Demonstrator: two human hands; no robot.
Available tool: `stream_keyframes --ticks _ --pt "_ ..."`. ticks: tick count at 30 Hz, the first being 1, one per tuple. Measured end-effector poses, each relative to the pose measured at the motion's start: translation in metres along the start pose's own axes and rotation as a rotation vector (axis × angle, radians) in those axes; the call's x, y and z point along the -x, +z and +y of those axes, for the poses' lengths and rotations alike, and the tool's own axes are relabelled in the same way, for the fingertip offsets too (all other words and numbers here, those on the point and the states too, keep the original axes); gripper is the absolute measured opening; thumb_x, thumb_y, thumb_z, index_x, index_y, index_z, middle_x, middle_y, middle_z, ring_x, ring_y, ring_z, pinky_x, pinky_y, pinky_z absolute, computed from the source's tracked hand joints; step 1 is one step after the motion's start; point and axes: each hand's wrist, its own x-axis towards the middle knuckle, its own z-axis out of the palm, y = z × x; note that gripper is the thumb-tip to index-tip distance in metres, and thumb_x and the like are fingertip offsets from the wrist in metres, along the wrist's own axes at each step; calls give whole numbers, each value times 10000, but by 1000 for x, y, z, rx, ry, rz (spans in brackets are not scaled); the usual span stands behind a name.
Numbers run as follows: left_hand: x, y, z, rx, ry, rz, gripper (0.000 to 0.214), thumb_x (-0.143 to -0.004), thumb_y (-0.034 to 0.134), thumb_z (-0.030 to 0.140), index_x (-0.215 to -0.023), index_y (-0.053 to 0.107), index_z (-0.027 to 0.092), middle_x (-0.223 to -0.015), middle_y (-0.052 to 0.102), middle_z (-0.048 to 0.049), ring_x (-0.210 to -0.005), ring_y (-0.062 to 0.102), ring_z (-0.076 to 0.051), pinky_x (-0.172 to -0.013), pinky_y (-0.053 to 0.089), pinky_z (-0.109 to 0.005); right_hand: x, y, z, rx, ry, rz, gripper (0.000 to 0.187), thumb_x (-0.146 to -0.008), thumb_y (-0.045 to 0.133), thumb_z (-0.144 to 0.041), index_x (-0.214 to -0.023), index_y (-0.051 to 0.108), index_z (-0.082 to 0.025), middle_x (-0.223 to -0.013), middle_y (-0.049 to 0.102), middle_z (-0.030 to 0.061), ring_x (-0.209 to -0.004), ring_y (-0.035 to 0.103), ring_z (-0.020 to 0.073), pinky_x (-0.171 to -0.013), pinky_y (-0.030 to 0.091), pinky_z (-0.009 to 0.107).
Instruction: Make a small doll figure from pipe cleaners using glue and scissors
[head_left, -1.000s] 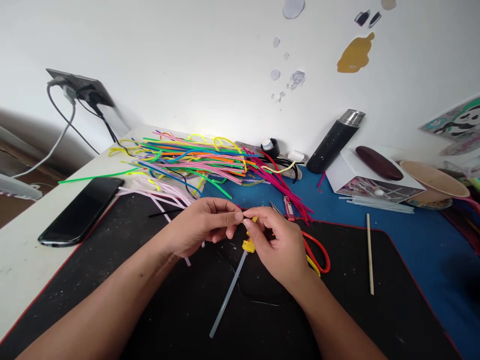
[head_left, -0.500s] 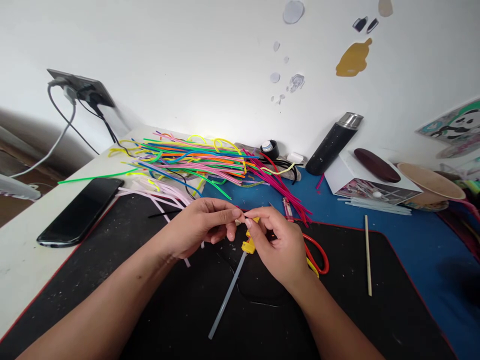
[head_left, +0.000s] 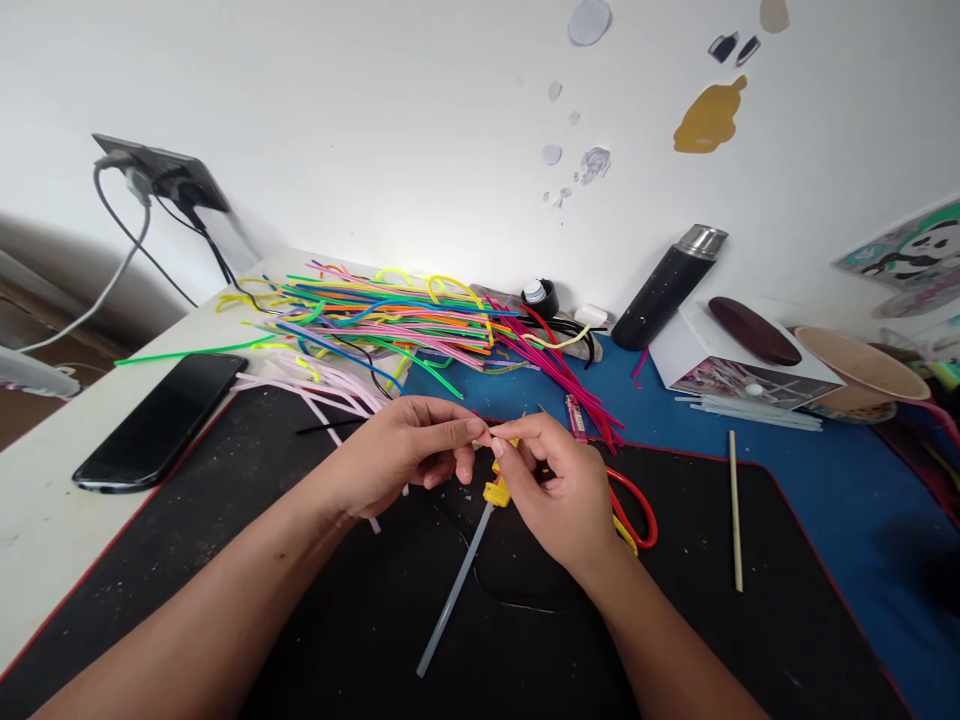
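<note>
My left hand (head_left: 420, 445) and my right hand (head_left: 559, 490) meet fingertip to fingertip above the black mat (head_left: 360, 620). Both are closed in a pinch, thumb against forefinger. Whatever sits between the tips is too small to make out. Beneath the right hand lies a yellow glue gun (head_left: 496, 492), mostly covered by the fingers, with a translucent glue stick (head_left: 454, 595) running from it toward me. Red-orange scissor-like handles (head_left: 641, 510) show past the right wrist. A thin black cord (head_left: 517, 603) lies on the mat.
Multicoloured pipe cleaners (head_left: 397, 310) are heaped at the back, with magenta ones (head_left: 570, 385) beside them. A phone (head_left: 161, 420) lies left. At the right are a wooden stick (head_left: 736, 510), a black flask (head_left: 667, 290), a white box (head_left: 686, 340), more glue sticks (head_left: 757, 414) and a bowl (head_left: 862, 362).
Both hands stay almost in place, still pinched together; the fingertips have shifted very slightly. Nothing else has visibly moved.
</note>
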Motion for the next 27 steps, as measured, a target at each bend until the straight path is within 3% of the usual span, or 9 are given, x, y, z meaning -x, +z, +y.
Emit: stream_keyframes --ticks 6,13,17,22,27 --pt "0 -1 -2 -4 8 -5 330 -832 832 438 -779 755 122 -603 690 -20 -417 421 -43 -393 239 -185 -1 0 -2 -56 37 -9 78 -992 641 -234 -941 694 -206 -567 431 -99 -486 399 92 -509 367 242" --pt "1 1 -4 -111 112 -16 266 -890 793 406 -944 753 148 -671 656 20 -486 459 -53 -430 303 -173 -2 -3 -2 -348 280 -8 171 -981 716 -375 -913 701 -219 -600 495 -69 -511 414 97 -462 333 222" --pt "3 5 -3 -162 177 35 250 -875 807 372 -962 705 161 -691 617 48 -511 473 -56 -453 342 -171 -1 -4 -2 -411 327 -27 207 -985 718 -419 -930 733 -220 -593 471 -70 -487 371 85 -430 282 216" --pt "5 8 -6 -238 360 156 226 -869 809 330 -935 663 170 -751 616 41 -600 528 -80 -530 426 -191 -2 -2 -4 -444 340 -27 217 -973 725 -430 -925 731 -218 -566 449 -77 -477 363 85 -419 275 215" --pt "6 11 -14 -552 529 234 70 -927 735 233 -970 704 187 -809 685 20 -677 585 -98 -608 457 -204 -1 -1 -5 -431 355 -31 231 -973 726 -436 -913 731 -214 -559 449 -76 -482 372 87 -422 273 216"
